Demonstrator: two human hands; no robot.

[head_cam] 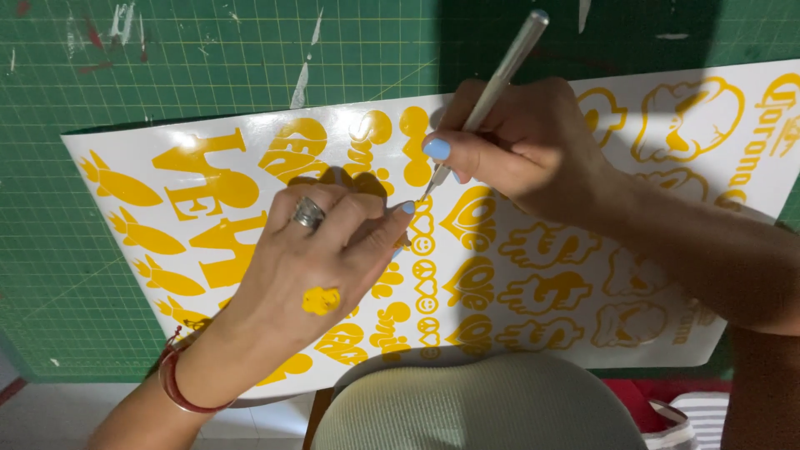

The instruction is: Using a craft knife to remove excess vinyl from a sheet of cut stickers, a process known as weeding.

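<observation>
One silver weeding tool (498,83) slants tip-down toward sticker sheet (533,275)

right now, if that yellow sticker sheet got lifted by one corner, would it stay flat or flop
The sheet would probably flop: it looks thin and lies flat on the mat. Its glossy face may be slippery. The left hand pinning it suggests it slides easily.

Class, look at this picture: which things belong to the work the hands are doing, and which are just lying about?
In the work:
- right hand holding silver weeding tool
- left hand pressing on the sheet
- white sheet of yellow decals
- yellow scrap stuck to the left hand

Lying about:
- green cutting mat
- white scraps on the mat
</observation>
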